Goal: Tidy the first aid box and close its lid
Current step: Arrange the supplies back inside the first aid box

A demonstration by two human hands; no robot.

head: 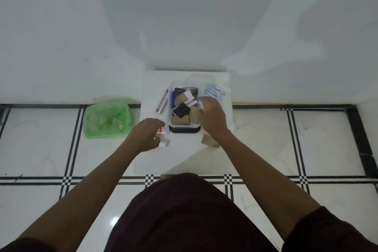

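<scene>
The first aid box (184,129), clear with a dark rim, stands open on a small white table (180,159). Inside lie tan bandage rolls (180,120), a black blister strip (181,110) and small cartons (188,96). My right hand (210,116) reaches over the box's right side, fingers curled onto a tan roll. My left hand (146,136) hovers at the box's left front corner over a small red-and-white packet (162,130); a white item (163,145) lies by its fingers. A long red-striped carton (162,101) leans at the left wall. The clear lid (196,80) lies behind.
Blue-and-white sachets (213,91) lie on the table right of the box. A tan roll (210,142) sits under my right wrist. A green bin (107,118) with litter stands on the tiled floor to the left. A white wall rises behind the table.
</scene>
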